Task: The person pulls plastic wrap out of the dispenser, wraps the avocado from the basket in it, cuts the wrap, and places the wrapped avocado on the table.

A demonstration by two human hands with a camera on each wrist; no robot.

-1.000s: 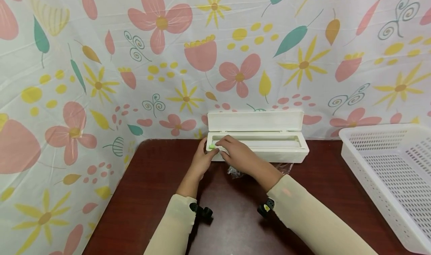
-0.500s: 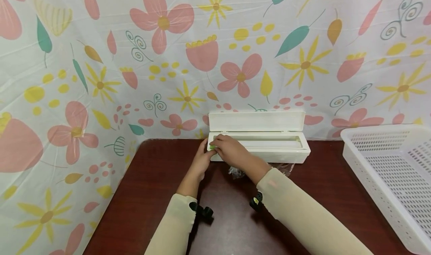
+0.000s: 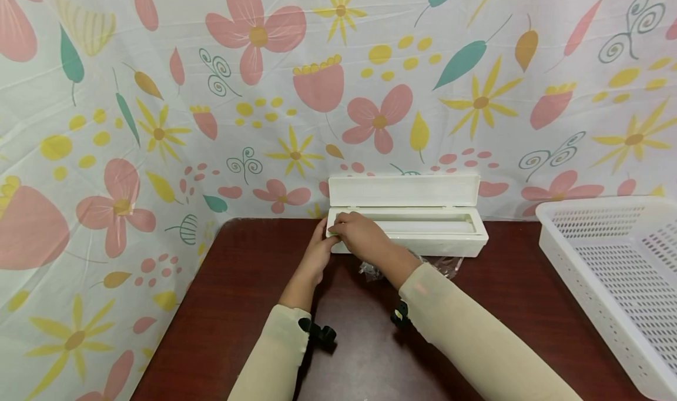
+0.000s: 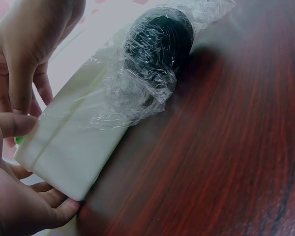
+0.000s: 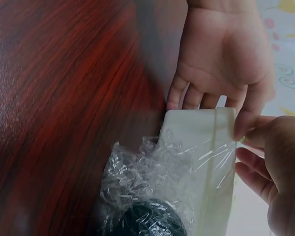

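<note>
A long white cling film box (image 3: 423, 247) stands at the back of the table, its lid (image 3: 402, 190) raised and a white roll (image 3: 423, 227) inside. My left hand (image 3: 315, 257) grips the box's left end, fingers beneath and thumb at the top edge. Over that same corner, my right hand (image 3: 365, 236) pinches at a small green slider (image 4: 18, 140), mostly hidden by the fingertips. Clear film (image 4: 147, 93) hangs down the box's front. A dark, rounded object (image 4: 160, 39) wrapped in film lies on the table against the box; the right forearm mostly covers it in the head view.
A white perforated plastic basket (image 3: 608, 260) stands at the right side of the dark red wooden table (image 3: 243, 307). Behind the box hangs a flower-printed cloth (image 3: 264, 107), which also runs along the left side.
My right hand has moved left along the box to its left corner, covering the green slider that showed earlier. The left hand keeps its place on the box's end.
</note>
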